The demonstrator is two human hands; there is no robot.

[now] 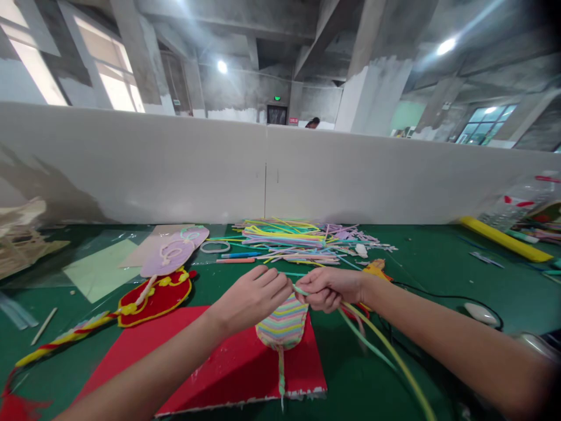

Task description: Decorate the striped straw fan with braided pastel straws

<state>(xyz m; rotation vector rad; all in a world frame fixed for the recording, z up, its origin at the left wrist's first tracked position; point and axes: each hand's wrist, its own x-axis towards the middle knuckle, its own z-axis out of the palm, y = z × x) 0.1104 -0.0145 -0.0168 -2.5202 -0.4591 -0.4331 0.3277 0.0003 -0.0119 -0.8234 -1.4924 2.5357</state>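
My left hand and my right hand are close together at the middle, both closed on green pipe cleaners. Long green and yellow strands trail from my right hand toward the lower right. Beneath the hands lies a striped pastel fan shape with a twisted handle. It rests partly on a red board; the hands hide its upper part.
A pile of coloured pipe cleaners lies near the white partition. At left are a red fan, a purple oval and green paper. A yellow bar and a plastic bottle are at right.
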